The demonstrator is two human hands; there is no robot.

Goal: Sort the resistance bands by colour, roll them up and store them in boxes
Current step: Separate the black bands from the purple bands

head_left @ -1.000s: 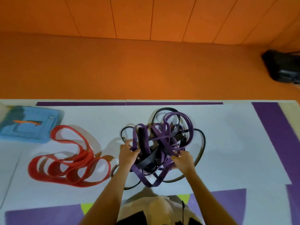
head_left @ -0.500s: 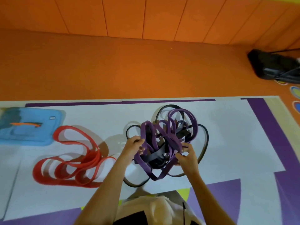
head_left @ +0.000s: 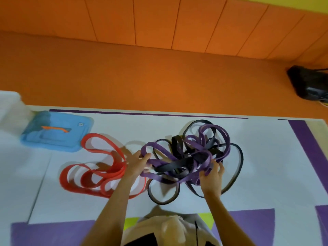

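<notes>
Purple bands (head_left: 224,137) tangled with black bands (head_left: 174,165) sit mid-table (head_left: 266,157). The left grip (head_left: 136,163) curls round a purple loop, and the right grip (head_left: 212,176) clutches purple strands. Red bands (head_left: 92,176) lie just left of the tangle, beside a blue box (head_left: 56,137).

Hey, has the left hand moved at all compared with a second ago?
Yes. The left hand, gripping a purple band, has shifted left: earlier it was clear of the red bands, now it overlaps their right edge.
</notes>
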